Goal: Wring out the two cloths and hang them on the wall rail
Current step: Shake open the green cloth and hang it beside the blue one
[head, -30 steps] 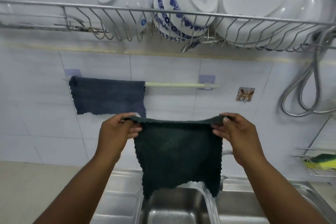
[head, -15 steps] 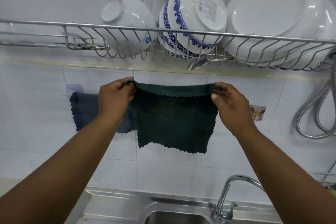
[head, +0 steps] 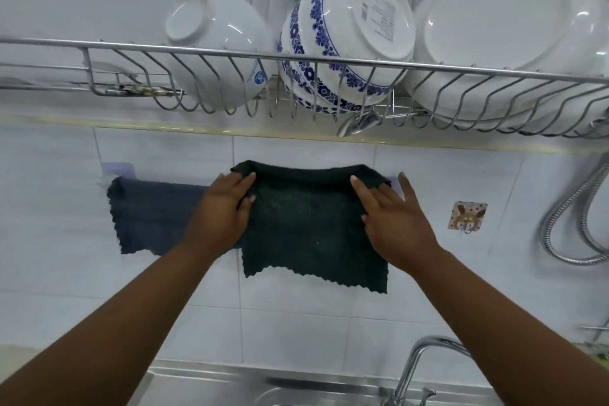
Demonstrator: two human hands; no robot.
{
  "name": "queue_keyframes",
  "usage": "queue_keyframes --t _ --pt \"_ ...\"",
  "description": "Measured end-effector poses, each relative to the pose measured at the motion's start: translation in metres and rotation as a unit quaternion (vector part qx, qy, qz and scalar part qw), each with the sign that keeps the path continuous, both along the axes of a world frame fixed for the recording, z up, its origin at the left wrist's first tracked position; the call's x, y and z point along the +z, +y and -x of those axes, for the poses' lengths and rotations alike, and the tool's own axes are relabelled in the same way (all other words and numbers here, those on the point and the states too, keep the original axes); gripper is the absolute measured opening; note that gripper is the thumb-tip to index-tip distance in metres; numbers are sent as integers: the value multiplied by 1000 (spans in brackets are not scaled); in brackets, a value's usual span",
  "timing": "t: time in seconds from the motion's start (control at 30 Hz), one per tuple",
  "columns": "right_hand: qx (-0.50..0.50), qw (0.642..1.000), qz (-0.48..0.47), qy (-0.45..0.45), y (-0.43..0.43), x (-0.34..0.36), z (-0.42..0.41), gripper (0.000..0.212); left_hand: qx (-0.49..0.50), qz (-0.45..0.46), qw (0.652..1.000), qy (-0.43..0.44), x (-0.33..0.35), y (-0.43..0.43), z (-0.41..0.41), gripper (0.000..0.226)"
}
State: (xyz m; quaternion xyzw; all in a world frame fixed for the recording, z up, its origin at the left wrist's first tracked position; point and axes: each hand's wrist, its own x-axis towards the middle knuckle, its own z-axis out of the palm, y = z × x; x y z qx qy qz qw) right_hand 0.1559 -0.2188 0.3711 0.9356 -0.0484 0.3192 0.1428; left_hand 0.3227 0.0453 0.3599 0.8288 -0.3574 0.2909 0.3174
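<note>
Green cloth [head: 313, 224] draped over wall rail at centre of frame, top fold bunched along rail line, scalloped lower edge hanging free against tile and sloping down to the right. Left hand [head: 224, 214] laid on cloth's upper left corner, fingers extended over the fold, thumb pressed to the front face; not a closed grasp. Right hand [head: 392, 221] spread wide and flat on cloth's right side, fingers splayed, forefinger on the fold near the top right corner, outer fingers reaching past the cloth edge toward the rail's right bracket [head: 397, 184]. Rail itself hidden under both cloths; only pale brackets visible, left bracket [head: 117, 170] at centre left. Blue cloth [head: 155, 217] hung just left of green cloth, right portion covered by left hand and forearm; overlap with green cloth not determinable. Dish rack [head: 329, 61] across upper frame, holding upturned white bowl [head: 214, 39], blue-patterned bowl [head: 349, 33] and white plate [head: 507, 26] left to right. Hook sticker [head: 466, 215] on tile at centre right. Hose [head: 573, 214] looped at right edge. Tap [head: 418, 369] and sink [head: 230, 386] rim along bottom edge.
</note>
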Motion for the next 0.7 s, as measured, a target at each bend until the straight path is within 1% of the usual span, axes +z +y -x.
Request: queue_keyframes --t 0.07,0.1,0.13,0.2,0.23,0.27,0.3,0.33,0.4,0.47,0.5,0.57,0.6,0.67,0.7 --pt "-11 1000 23 -7 5 1 -5 60 36 -40 996 -71 -4 2 -5 42" --pt "-15 1000 5 -2 9 2 -6 56 46 -45 993 -94 -4 4 -7 41" --pt "-19 999 -39 2 14 6 -5 52 53 -45 992 -107 -3 5 -8 41" --pt "-7 988 -155 -7 22 19 -3 39 71 -58 991 -94 1 4 -10 42" --pt "7 978 -207 -22 25 26 -3 33 86 -62 992 -73 4 2 -10 41" --pt "14 967 -251 -29 25 32 -4 26 101 -58 992 -48 8 -1 -10 37" --pt "15 962 -269 -35 23 37 -6 19 114 -53 992 -19 11 -4 -10 31" --pt "12 968 -247 -44 20 41 -10 15 128 -58 990 7 16 -7 -11 26" --pt "-7 980 -194 -50 11 42 -20 13 157 -103 981 52 24 -12 -11 20" --pt "-43 983 -174 -41 6 43 -26 18 177 -134 971 92 33 -16 -11 18" --pt "-65 989 -130 -42 5 42 -28 22 178 -129 970 102 35 -16 -12 19" --pt "-108 993 -23 -50 6 38 -26 32 173 -86 977 84 33 -15 -15 20" --pt "-117 992 1 -44 9 38 -23 38 165 -54 983 66 30 -14 -16 20" --pt "-128 992 -6 4 14 38 -19 50 148 -4 989 26 26 -12 -17 21" --pt "-129 991 -15 31 14 40 -19 53 143 0 990 13 26 -12 -16 22"
